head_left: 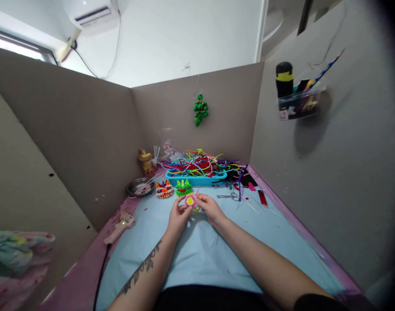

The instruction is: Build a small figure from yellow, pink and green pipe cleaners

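Between my two hands is a small round piece of pink pipe cleaner [186,199] with a yellow centre, a loose pink end sticking up at its right. My left hand [179,212] grips it from the left, fingers closed around its edge. On the other side, my right hand [210,207] pinches the pink end by the rim. Some yellow strand shows under and behind the piece, partly hidden by the fingers. Just beyond my hands stand a green fuzzy animal head [183,188] with horns and an orange and white one [164,189].
A blue tray [196,178] heaped with coloured pipe cleaners stands at the back. Scissors [229,196] and a red piece [262,198] lie right. A metal bowl [140,187] and a corded pink glue gun [120,228] are left. Grey partitions [197,138] enclose the table.
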Available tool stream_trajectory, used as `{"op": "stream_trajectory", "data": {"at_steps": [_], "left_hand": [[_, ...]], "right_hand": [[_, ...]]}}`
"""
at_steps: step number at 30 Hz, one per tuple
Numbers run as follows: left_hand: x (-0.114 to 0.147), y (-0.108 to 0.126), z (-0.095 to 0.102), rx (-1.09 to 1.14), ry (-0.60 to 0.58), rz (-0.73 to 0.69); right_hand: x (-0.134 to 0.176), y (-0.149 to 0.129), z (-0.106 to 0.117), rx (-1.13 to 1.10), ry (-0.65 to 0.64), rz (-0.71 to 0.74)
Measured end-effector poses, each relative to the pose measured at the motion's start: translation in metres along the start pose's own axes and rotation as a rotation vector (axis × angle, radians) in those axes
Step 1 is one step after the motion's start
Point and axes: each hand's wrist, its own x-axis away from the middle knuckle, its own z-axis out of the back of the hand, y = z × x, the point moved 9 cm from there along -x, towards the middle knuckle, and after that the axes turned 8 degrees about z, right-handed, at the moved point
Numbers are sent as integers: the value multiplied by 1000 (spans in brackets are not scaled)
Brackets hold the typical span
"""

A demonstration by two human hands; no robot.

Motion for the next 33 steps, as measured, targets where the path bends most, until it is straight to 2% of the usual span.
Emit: {"op": "stream_trajectory", "data": {"at_steps": [2,6,17,20,22,24,26,29,33], "left_hand": [[-1,-4,-3,77,-36,62],[-1,-3,0,141,-9,77],[3,3,0,45,23,23],[2,4,3,69,36,25],[2,3,6,79,60,26],[1,2,9,71,88,42],[1,1,11,63,102,54],[2,1,9,59,89,61],[1,0,7,64,66,70]], "right_hand": [[1,0,-1,20,4,8],[2,4,-3,20,1,4],[5,11,-10,-23,-59,-80],[3,8,-8,35,-76,-73],[-1,-2,3,167,-22,3],[-5,-20,19,357,71,145],[-5,-40,25,528,100,295],[-2,-54,18,667,2,440],[4,-55,2,752,-118,515]]}}
